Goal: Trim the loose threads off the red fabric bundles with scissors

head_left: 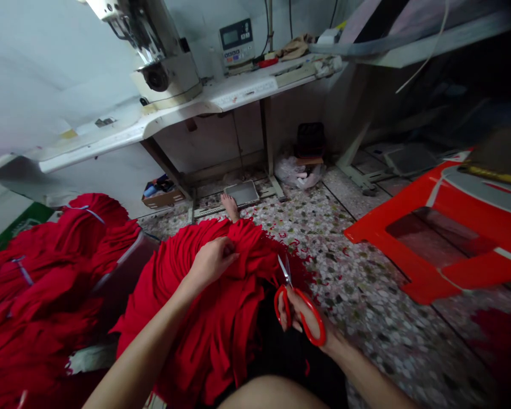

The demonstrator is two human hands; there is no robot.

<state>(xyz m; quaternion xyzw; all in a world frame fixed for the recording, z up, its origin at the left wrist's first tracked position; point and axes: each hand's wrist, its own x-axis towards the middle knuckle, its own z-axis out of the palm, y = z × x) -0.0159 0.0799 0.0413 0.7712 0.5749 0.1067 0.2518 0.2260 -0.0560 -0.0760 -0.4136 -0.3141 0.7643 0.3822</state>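
Your left hand (210, 261) pinches the red fabric (208, 318) draped over your lap, its fingers closed on a bunched fold near the top of the pile. Your right hand (300, 318) holds the red-handled scissors (300, 309), fingers clamped through the loops, blades nearly together and pointing up just beside the cloth's right edge. To cut cleanly, I'd judge you should pull the fold taut with the left hand, keep its fingers well apart from the blade line, and open the blades fully before biting in. More red cloth (38, 284) is heaped to your left; a red stool (451, 238) stands on the speckled floor (366, 295).
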